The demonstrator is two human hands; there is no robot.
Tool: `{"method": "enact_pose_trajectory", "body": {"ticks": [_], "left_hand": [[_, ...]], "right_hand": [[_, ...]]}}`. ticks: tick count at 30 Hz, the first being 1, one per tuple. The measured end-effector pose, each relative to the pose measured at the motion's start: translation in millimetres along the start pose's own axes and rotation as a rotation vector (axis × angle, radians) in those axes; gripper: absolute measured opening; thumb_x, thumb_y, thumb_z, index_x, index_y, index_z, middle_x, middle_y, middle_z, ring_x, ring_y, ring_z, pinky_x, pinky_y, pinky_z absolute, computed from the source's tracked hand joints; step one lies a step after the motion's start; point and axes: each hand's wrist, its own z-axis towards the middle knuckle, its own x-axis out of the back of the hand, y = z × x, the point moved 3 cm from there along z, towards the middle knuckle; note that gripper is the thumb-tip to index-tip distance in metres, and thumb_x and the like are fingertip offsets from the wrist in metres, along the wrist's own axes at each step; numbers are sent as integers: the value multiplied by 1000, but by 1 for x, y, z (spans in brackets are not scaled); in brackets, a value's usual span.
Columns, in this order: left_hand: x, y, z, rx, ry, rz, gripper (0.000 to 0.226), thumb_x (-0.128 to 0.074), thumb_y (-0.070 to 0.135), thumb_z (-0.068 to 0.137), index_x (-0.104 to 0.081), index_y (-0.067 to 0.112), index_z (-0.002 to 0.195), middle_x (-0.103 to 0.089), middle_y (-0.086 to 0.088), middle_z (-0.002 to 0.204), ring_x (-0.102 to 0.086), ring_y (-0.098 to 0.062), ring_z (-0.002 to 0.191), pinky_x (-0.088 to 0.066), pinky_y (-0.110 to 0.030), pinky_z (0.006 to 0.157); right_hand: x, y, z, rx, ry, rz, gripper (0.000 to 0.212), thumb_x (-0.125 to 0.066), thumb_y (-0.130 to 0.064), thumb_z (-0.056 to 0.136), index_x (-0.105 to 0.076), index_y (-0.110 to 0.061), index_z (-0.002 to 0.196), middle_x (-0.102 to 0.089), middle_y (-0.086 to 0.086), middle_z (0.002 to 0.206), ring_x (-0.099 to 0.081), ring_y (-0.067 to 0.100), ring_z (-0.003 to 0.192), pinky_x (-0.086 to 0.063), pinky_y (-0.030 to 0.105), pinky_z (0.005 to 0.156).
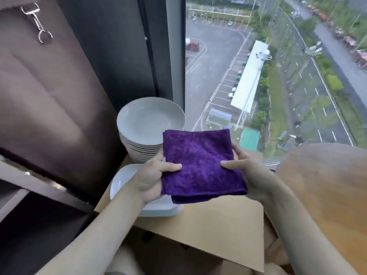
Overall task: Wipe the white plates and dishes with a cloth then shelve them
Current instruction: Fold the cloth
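Note:
A folded purple cloth [200, 165] is held flat between both hands above the dishes. My left hand [153, 175] grips its left edge, thumb on top. My right hand [246, 171] grips its right edge, thumb lying on the cloth. A stack of several white round bowls [147, 124] stands behind the cloth next to the window frame. Under the cloth and my left hand lies a white square dish [123, 181], partly hidden.
The dishes stand on a sheet of brown cardboard [218, 225]. A wooden round table top [327, 191] is at the right. A dark shelf unit [39, 195] sits at the left, a brown curtain [49, 96] above it. A tall window [278, 76] fills the back.

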Motion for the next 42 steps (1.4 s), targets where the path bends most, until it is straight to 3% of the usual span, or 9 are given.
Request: {"method": "enact_pose_trajectory", "body": {"ticks": [4, 8, 13, 18, 21, 24, 28, 36, 42], "left_hand": [[-5, 20, -20, 66, 82, 40, 66, -54, -16, 93, -55, 29, 140, -76, -11, 115, -75, -33, 105, -63, -43, 79], [-24, 69, -66, 82, 105, 5, 75, -68, -11, 83, -53, 30, 144, -70, -16, 129, -71, -36, 114, -61, -46, 86], [-52, 144, -145, 12, 109, -63, 89, -73, -6, 71, -51, 38, 145, -66, -14, 137, -65, -39, 125, -54, -57, 101], [-70, 199, -211, -116, 159, -51, 93, -70, -11, 74, -46, 41, 147, -64, -14, 141, -63, -38, 128, -54, -54, 101], [-76, 220, -245, -183, 264, -44, 94, -71, -10, 73, -44, 41, 148, -67, -15, 134, -67, -37, 121, -59, -47, 91], [-66, 231, -275, -256, 361, -79, 95, -71, -10, 73, -43, 41, 148, -69, -13, 132, -69, -36, 119, -60, -45, 90], [-35, 249, -315, -352, 476, -130, 92, -66, -14, 75, -44, 37, 148, -69, -14, 133, -68, -38, 120, -61, -49, 92], [61, 298, -386, -429, 707, -197, 88, -64, -13, 75, -47, 34, 149, -65, -15, 139, -67, -36, 122, -61, -47, 91], [128, 321, -414, -365, 903, -162, 80, -55, -18, 85, -49, 33, 146, -68, -13, 134, -69, -34, 119, -60, -49, 93]], "right_hand": [[-18, -16, -6, -84, 34, -69, 63, -50, 18, 92, -64, -31, 129, -71, 20, 116, -70, 35, 78, -61, 42, 64], [-64, -58, -32, -111, 15, -74, 66, -49, 18, 91, -66, -34, 127, -71, 19, 115, -67, 35, 79, -60, 41, 66], [-139, -133, -70, -140, -55, -122, 65, -49, 16, 91, -66, -35, 129, -71, 19, 118, -67, 36, 87, -56, 48, 80], [-211, -191, -83, -133, -171, -214, 64, -48, 16, 89, -68, -34, 124, -74, 13, 115, -72, 33, 76, -58, 39, 58], [-247, -206, -82, -127, -261, -310, 62, -49, 15, 88, -70, -33, 121, -75, 12, 115, -73, 35, 86, -58, 37, 61], [-287, -207, -78, -128, -355, -377, 61, -56, 9, 83, -70, -33, 124, -72, 12, 122, -70, 40, 106, -59, 46, 82], [-355, -200, -73, -109, -464, -479, 64, -67, -2, 68, -68, -32, 125, -72, 8, 123, -69, 39, 110, -55, 57, 99], [-509, -161, -37, -143, -645, -544, 55, -51, 16, 86, -64, -16, 129, -72, 16, 120, -70, 39, 109, -59, 48, 93], [-599, -120, -7, -146, -696, -673, 60, -59, 8, 71, -66, -14, 127, -74, 19, 112, -71, 42, 103, -57, 57, 95]]}}
